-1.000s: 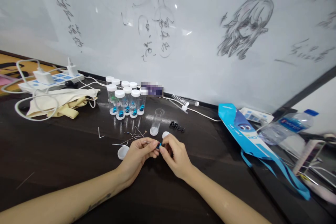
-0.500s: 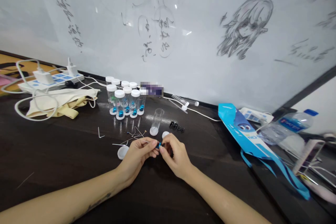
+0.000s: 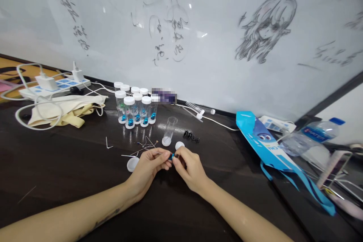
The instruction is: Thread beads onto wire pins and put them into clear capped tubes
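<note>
My left hand (image 3: 153, 164) and my right hand (image 3: 190, 167) meet over the dark table, fingertips pinched together. Between them is a small shiny blue piece (image 3: 172, 156), mostly covered by the fingers, so its exact kind is unclear. A thin metal rod (image 3: 154, 152) runs along the top of my left fingers; its far end is hidden. Just beyond my right fingers lies a white cap (image 3: 179, 145), and a larger white lid (image 3: 132, 164) sits beside my left wrist. An uncapped clear tube (image 3: 170, 129) stands behind both hands.
Several white-capped tubes (image 3: 129, 113) with blue pieces inside stand at the back. Small black parts (image 3: 191, 136), thin wires (image 3: 147, 143) and a hex key (image 3: 108, 143) lie around. A power strip (image 3: 61, 85) is left; a blue bag (image 3: 262, 140) and water bottle (image 3: 319, 132) are right.
My right index finger has lowered slightly, showing more of the white cap behind it. Both hands keep their pinch on the blue piece; little else differs.
</note>
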`<state>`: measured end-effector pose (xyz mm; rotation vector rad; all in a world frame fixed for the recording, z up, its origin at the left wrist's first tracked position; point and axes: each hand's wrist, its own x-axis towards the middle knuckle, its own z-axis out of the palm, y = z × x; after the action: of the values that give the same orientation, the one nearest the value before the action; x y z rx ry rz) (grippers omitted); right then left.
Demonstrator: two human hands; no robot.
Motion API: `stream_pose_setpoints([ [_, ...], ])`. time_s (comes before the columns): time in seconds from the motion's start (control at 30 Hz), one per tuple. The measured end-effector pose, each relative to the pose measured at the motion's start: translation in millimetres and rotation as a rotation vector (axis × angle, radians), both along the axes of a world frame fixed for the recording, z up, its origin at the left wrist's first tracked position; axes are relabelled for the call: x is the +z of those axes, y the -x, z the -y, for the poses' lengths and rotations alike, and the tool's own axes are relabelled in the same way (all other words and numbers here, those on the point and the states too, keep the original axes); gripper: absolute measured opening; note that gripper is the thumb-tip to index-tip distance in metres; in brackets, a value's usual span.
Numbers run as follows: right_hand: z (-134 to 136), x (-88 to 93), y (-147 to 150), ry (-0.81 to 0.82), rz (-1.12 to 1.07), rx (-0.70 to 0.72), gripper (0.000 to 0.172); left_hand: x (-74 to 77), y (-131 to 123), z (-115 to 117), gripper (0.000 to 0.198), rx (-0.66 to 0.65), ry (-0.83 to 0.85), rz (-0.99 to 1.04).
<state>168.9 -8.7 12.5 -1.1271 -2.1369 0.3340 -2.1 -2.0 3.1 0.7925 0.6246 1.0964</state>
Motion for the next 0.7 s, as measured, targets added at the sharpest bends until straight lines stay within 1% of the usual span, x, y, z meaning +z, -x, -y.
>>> stream_pose_setpoints([
  [0.07, 0.4, 0.0, 0.2, 0.000, -0.018, 0.010, 0.010, -0.6, 0.1, 0.1, 0.015, 0.004, 0.008, 0.009],
  [0.17, 0.9, 0.7, -0.1, -0.001, -0.032, 0.019, 0.008, 0.7, 0.1, 0.7, 0.014, -0.003, 0.009, 0.015],
  [0.23, 1.0, 1.2, -0.6, -0.004, -0.025, 0.024, 0.014, 1.9, -0.1, 0.8, 0.014, -0.014, 0.000, 0.010],
  [0.33, 0.9, 1.6, -1.5, 0.003, -0.006, 0.025, 0.027, 2.3, -0.3, 0.5, 0.014, -0.022, -0.018, 0.001],
  [0.4, 0.8, 1.7, -1.6, 0.008, 0.000, 0.021, 0.030, 1.3, -0.1, -0.1, 0.014, -0.022, -0.020, 0.002],
  [0.47, 0.8, 1.9, -0.9, -0.002, 0.002, 0.010, 0.027, -0.4, 0.2, -0.7, 0.013, -0.016, -0.014, 0.013],
  [0.63, 1.0, 2.4, 1.9, -0.042, -0.024, -0.010, 0.009, -3.3, 0.1, -2.2, 0.012, 0.006, 0.014, 0.048],
  [0.7, 0.8, 2.2, 2.0, -0.049, -0.033, -0.004, 0.007, -2.6, -0.3, -2.2, 0.012, 0.008, 0.016, 0.047],
])
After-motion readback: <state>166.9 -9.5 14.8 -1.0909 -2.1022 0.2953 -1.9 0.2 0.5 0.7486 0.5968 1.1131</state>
